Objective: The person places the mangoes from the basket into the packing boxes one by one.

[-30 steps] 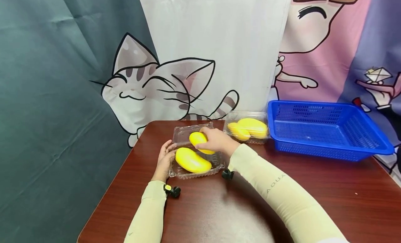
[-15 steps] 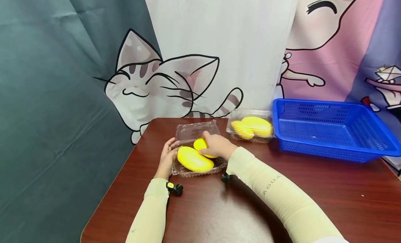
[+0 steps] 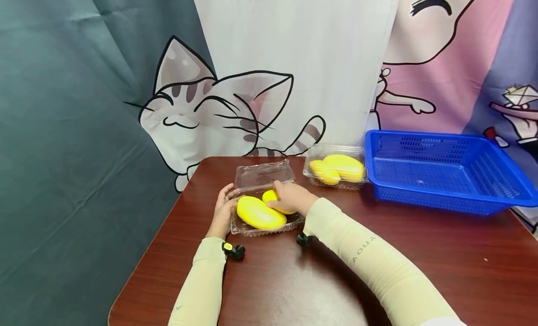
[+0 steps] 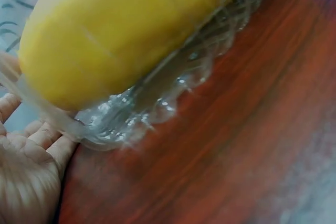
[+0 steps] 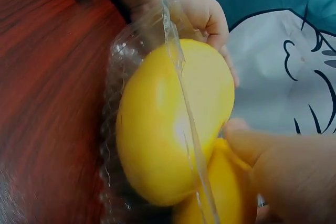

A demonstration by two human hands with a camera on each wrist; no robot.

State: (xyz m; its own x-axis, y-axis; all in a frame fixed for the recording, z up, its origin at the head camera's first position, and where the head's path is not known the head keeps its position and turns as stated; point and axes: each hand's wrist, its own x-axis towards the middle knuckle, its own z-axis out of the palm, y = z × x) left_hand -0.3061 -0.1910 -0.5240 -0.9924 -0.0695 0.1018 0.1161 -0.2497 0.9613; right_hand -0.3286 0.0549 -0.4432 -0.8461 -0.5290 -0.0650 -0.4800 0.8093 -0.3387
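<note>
A clear plastic clamshell box (image 3: 252,232) lies on the table with its lid (image 3: 265,175) folded back. Inside its near part rests a large yellow mango (image 3: 259,214), which fills much of the left wrist view. Behind it is a second mango (image 3: 271,195), low in the box, and my right hand (image 3: 292,196) grips it with thumb and fingers. Part of this mango is hidden by the hand. My left hand (image 3: 220,213) is at the box's left side, its loosely straight fingers (image 4: 44,135) against the clear wall.
A closed clear box (image 3: 355,183) with yellow mangoes stands at the back of the brown table (image 3: 269,279). Beside it, at the back right, is a blue plastic basket (image 3: 433,202). A printed curtain (image 3: 269,36) hangs behind the table.
My right hand has lowered the second mango into the box, behind the large one. My left hand has stayed at the box's left side. The head view has shifted slightly.
</note>
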